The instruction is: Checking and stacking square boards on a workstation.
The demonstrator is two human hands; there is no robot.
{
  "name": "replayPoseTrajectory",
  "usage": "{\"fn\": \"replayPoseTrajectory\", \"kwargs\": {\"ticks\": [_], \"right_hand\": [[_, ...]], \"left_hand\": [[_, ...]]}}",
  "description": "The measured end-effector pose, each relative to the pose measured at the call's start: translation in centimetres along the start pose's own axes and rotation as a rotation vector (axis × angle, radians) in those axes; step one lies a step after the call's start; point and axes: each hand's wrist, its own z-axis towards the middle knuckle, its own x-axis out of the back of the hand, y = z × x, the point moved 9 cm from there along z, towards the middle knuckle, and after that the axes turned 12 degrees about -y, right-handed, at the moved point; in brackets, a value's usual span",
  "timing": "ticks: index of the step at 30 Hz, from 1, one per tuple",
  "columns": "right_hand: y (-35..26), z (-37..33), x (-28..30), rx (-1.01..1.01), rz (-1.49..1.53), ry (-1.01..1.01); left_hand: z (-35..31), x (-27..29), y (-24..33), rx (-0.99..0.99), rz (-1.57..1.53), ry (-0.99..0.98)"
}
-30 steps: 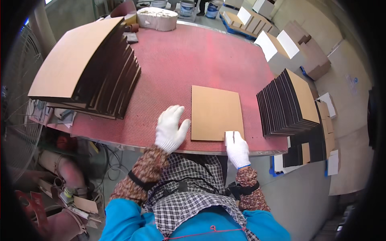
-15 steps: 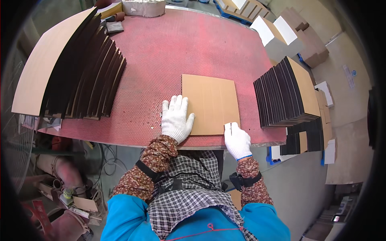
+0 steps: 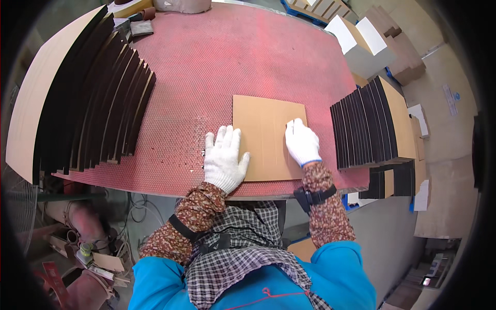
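Observation:
A flat square brown cardboard panel (image 3: 262,142) lies on the red, mesh-textured table (image 3: 206,57) before me. My left hand (image 3: 225,159), in a white knit glove, rests flat with fingers stretched over the panel's left edge. On the panel's right part is my right hand (image 3: 303,143), gloved in white too, its fingers curled together. Whatever they may hold is hidden by the glove. Dark crumbs and small scraps (image 3: 199,150) are scattered on the table left of my left hand.
At the left stands a large row of dark-edged brown panels (image 3: 88,103). A smaller stack of black-edged panels (image 3: 367,124) is at the right edge. Grey pads (image 3: 140,28) lie at the far left corner. White and brown cartons (image 3: 361,44) stand beyond the table; cables (image 3: 142,204) hang below it.
My right hand has moved from the panel's near right corner up along its right side, away from me. My left hand stays on the left edge. The view has shifted slightly.

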Motion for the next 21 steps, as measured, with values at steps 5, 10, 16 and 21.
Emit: {"fn": "replayPoseTrajectory", "kwargs": {"ticks": [5,10,16,21], "right_hand": [[0.9,4.4,-0.2,0.043,-0.019,0.041],[0.6,3.1,-1.2,0.123,-0.097,0.067],[-0.2,-6.4,-0.3,-0.013,0.027,-0.132],[-2.2,-11.7,0.9,0.003,0.055,-0.184]], "left_hand": [[0.0,-0.1,0.1,-0.007,-0.004,0.027],[0.0,-0.2,0.1,-0.024,0.007,0.060],[-0.3,-0.1,-0.2,-0.014,0.010,0.072],[-0.3,0.0,-0.4,-0.012,-0.014,0.083]]}}
